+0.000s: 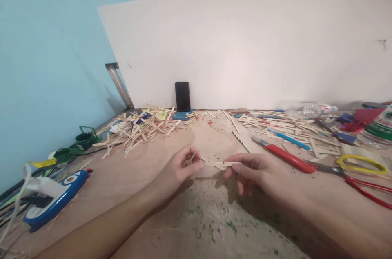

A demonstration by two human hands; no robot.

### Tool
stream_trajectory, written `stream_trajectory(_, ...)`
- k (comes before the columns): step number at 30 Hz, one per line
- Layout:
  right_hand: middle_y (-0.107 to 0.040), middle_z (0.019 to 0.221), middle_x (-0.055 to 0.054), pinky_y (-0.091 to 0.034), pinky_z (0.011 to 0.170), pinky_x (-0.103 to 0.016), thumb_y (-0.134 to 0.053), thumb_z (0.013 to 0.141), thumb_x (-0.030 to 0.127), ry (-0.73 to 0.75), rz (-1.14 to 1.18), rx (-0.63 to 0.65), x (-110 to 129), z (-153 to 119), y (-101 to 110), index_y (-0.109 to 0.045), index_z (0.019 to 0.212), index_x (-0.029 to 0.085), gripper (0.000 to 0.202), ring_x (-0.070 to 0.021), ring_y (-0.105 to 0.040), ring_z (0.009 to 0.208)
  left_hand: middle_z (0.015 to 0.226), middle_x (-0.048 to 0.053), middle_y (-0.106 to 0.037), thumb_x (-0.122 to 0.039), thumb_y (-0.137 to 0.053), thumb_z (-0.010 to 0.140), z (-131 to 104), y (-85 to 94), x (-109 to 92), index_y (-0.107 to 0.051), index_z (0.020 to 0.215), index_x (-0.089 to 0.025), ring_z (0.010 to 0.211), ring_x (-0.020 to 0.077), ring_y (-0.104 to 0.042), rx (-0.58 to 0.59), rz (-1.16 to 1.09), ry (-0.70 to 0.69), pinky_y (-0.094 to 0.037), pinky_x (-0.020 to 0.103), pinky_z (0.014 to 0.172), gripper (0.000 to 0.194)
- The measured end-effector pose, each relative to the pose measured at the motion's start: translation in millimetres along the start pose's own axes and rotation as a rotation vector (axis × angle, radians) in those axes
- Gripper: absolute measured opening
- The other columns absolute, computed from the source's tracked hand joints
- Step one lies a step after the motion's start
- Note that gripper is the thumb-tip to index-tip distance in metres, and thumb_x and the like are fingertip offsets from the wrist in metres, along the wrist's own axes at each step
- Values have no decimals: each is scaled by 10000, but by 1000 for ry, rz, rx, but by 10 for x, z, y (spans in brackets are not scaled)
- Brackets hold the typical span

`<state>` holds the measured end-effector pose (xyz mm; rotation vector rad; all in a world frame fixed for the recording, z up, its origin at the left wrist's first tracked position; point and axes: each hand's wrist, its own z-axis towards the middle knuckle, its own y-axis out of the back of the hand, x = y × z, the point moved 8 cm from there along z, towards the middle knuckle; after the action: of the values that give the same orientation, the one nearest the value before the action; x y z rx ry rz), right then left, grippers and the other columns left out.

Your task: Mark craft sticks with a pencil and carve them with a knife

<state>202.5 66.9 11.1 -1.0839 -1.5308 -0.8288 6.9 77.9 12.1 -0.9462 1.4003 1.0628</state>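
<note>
Craft workspace, workshop-like; wider premises cannot be told. Worktop (122, 193), scuffed and flecked green. Wooden craft sticks (147, 128), in loose piles. Red-handled utility knife (284, 156); scissors (330, 169), yellow-and-red handles. Blue power strip (58, 202), cables around. White panel (232, 43) behind; light-blue wall (52, 55) at left.

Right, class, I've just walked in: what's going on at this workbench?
A person holds thin wooden sticks between the fingers of the left hand and right hand, just above the bench. More sticks lie piled on the left and spread on the right. A red-handled cutter lies beyond the right hand.
</note>
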Motion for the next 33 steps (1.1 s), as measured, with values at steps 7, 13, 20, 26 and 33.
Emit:
stream_trajectory(7, -775, 951, -75, -442, 448, -229, -802, 802, 557, 2, 41, 39, -107, -11, -164, -706, 1062, 132, 508, -118, -649, 497, 706, -13, -582, -490, -767, 841, -78, -145, -16, -667, 798, -152, 660, 125, -456, 92, 36, 21, -320, 252, 621, 355)
stream_trajectory(13, -738, 952, -48, -311, 396, -189, -663, 939, 448, 9, 125, -56, -164, -36, -169, -665, 1103, 154, 337, -40, -522, 403, 615, -72, -439, -552, -748, 858, -111, -218, 9, -575, 803, -181, 574, 97, -341, 125, -30, 45, -241, 256, 564, 413)
stream_trajectory(20, -745, 925, -56, -350, 414, -209, -697, 891, 497, 27, 70, -48, -144, -20, -133, -686, 1094, 148, 403, -66, -548, 430, 600, -75, -452, -581, -723, 861, -105, -203, 3, -599, 837, -176, 556, 99, -343, 96, -4, 49, -225, 263, 544, 425)
stream_trajectory(26, -773, 840, -80, -373, 435, -219, -728, 840, 500, 31, -96, 34, -48, -30, -161, -739, 943, 114, 400, -80, -551, 443, 683, -30, -563, -519, -726, 857, -78, -110, -14, -678, 804, -144, 638, 115, -433, 29, 75, 11, -294, 261, 607, 382)
stream_trajectory(33, -749, 785, -55, -382, 434, -228, -698, 827, 531, 29, -182, 75, -34, -19, -183, -735, 828, 134, 399, -87, -550, 440, 685, -31, -579, -506, -725, 867, -78, -96, 9, -689, 813, -141, 635, 111, -448, 30, 98, 19, -301, 257, 604, 371)
